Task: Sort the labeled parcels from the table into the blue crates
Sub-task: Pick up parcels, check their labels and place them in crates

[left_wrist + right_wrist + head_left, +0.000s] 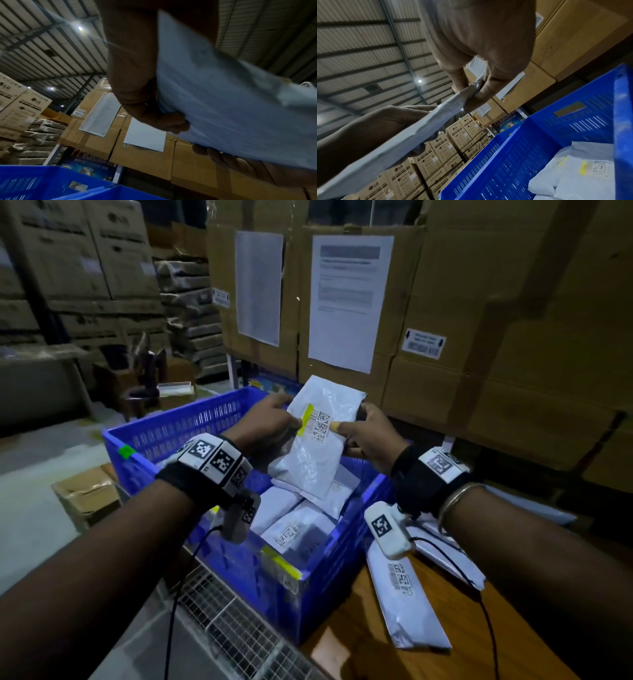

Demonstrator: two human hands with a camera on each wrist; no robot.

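Both hands hold one white parcel (318, 440) upright over the blue crate (164, 436). Its label with a yellow strip and printed codes (317, 422) faces me. My left hand (270, 419) pinches the parcel's left edge, thumb on the front. My right hand (363, 436) pinches the right edge, thumb beside the label. The left wrist view shows the parcel's plain back (231, 108) with my fingers (164, 121) curled behind it. In the right wrist view the parcel (412, 136) is edge-on between thumb and fingers (477, 93). Several labeled parcels (294, 529) lie inside the crate (556, 135).
More white parcels (407, 597) lie on the wooden table (376, 655) at the right of the crate. Tall cardboard boxes (513, 337) with taped paper sheets stand right behind. A small carton (85, 494) sits on the floor at left. A wire mesh surface (233, 631) lies below the crate.
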